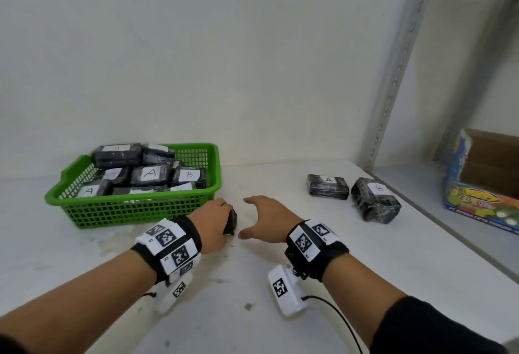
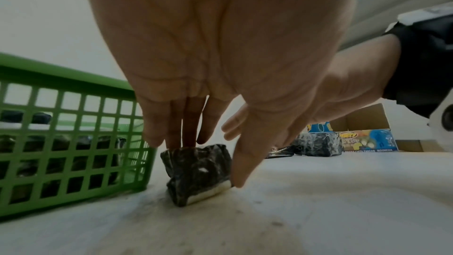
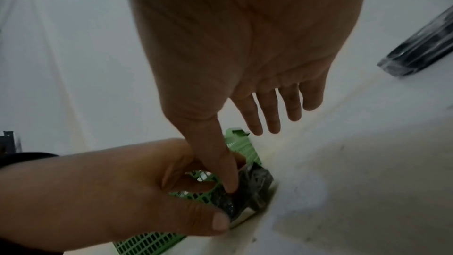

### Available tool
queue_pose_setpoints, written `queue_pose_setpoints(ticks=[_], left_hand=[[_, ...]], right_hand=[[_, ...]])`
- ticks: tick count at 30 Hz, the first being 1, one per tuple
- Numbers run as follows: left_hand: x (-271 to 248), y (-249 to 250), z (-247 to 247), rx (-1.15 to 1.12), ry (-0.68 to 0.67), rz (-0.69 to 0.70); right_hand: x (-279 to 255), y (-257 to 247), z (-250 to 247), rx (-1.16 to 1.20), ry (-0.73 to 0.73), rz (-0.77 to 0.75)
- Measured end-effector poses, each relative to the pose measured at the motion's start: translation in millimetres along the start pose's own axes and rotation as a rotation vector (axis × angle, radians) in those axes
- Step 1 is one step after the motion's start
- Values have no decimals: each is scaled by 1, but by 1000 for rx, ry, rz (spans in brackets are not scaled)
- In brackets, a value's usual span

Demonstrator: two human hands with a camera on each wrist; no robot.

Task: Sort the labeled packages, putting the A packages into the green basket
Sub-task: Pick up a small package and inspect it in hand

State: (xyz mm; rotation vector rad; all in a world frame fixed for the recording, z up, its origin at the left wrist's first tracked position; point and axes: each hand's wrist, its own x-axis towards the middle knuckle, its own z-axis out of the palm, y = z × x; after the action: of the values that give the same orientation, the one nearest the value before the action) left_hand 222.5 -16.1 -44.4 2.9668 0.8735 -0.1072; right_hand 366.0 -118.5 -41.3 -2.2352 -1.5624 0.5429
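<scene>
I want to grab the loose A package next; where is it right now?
In the head view the A package lies flat on the white table, to the right, just left of the B package and beyond the open right hand.

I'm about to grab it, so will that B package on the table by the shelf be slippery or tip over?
The B package looks wrapped in glossy film, so probably a bit slippery. It is blocky and lies flat on the table, so tipping seems unlikely. Weight cannot be judged.
</scene>
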Motion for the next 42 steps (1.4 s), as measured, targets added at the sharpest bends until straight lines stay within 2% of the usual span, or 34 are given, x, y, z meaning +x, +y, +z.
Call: queue_pose_setpoints(ticks=[4, 7, 12, 18, 21, 27, 30, 35, 38, 40, 42], left_hand=[[4, -2, -7, 83, 21, -4], [1, -4, -11, 26, 26, -7], [-9, -19, -8, -336, 98, -55], [-32, -42, -15, -774, 249, -86], [-39, -55, -14, -1002, 332, -80], [-59, -66, -11, -1385, 350, -37], [-61, -70, -10, -1435, 410, -75], [-62, -78, -6, -1552, 392, -54], [-62, -78, 5, -1539, 470, -101], [-62, -76, 12, -1498, 514, -131], [-64, -78, 14, -1483, 536, -153]], right_hand=[[12, -16, 8, 0, -61, -8], [20, -23, 13, 14, -73, -22], [26, -22, 14, 117, -28, -76], [21, -24, 6, 497, -41, -116], [16, -31, 4, 599, 9, -163], [10, -54, 9, 870, 68, -240], [16, -64, 16, 844, 76, -257], [27, -68, 28, 964, 130, -233], [32, -66, 41, 933, 198, -222], [31, -65, 47, 947, 185, -212], [29, -62, 50, 996, 113, -221]])
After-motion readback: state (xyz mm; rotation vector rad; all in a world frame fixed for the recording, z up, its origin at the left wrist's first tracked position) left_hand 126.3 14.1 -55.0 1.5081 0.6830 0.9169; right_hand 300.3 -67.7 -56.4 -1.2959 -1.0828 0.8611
